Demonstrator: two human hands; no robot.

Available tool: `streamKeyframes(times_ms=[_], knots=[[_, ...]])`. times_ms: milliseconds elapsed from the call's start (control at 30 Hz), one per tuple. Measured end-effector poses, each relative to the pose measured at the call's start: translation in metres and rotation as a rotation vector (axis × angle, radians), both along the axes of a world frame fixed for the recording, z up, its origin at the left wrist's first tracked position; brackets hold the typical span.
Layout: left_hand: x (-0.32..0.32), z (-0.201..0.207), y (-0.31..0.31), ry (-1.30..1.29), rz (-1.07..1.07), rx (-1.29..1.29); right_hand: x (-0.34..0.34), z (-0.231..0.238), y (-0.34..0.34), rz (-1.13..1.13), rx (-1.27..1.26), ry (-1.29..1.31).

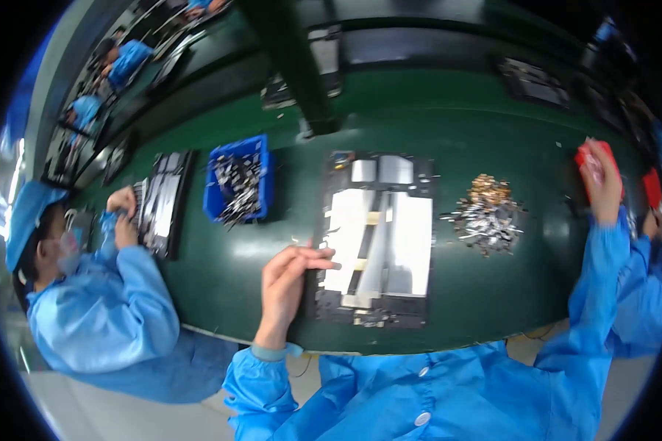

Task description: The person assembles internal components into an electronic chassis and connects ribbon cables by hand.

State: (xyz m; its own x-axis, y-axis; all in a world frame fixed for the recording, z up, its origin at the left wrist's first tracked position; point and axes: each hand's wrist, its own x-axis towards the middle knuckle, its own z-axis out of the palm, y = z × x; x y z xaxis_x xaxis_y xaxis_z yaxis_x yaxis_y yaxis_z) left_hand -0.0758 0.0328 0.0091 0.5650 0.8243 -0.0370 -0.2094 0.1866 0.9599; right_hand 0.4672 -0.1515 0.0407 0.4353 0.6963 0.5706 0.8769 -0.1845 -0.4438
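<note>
In front of me lies an opened tablet (372,228), its silvery battery panels and dark circuit parts exposed. My left hand (281,285) is at its left edge, fingers stretched over the border and nothing visible in them. At the far right my right hand (604,192) grips a red block-like object (588,162) whose exact kind I cannot make out. Between the tablet and that hand is a loose pile of small silver and copper-coloured metal pieces (487,217).
A blue bin (268,184) full of small metal parts stands left of the tablet on the green table (294,147). A dark post (290,66) rises behind. On the left a co-worker (99,309) works on another opened device (166,202). More devices (535,82) lie at the back.
</note>
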Motion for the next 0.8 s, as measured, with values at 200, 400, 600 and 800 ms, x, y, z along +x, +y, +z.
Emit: streamKeyframes(times_ms=[200, 400, 600, 800], knots=[[0.015, 0.002, -0.029, -0.012, -0.038, -0.077, -0.291, -0.015, 0.005, 0.544, -0.381, 0.781], [0.030, 0.018, -0.051, 0.147, -0.109, -0.053, -0.285, 0.005, 0.014, 0.515, -0.502, 0.472], [0.024, 0.048, -0.049, 0.474, -0.117, 0.408, -0.310, 0.043, 0.080, 0.779, -0.319, 0.065], [0.017, 0.050, -0.049, 0.406, -0.119, 0.424, -0.319, 0.033, 0.119, 0.945, -0.332, 0.118]])
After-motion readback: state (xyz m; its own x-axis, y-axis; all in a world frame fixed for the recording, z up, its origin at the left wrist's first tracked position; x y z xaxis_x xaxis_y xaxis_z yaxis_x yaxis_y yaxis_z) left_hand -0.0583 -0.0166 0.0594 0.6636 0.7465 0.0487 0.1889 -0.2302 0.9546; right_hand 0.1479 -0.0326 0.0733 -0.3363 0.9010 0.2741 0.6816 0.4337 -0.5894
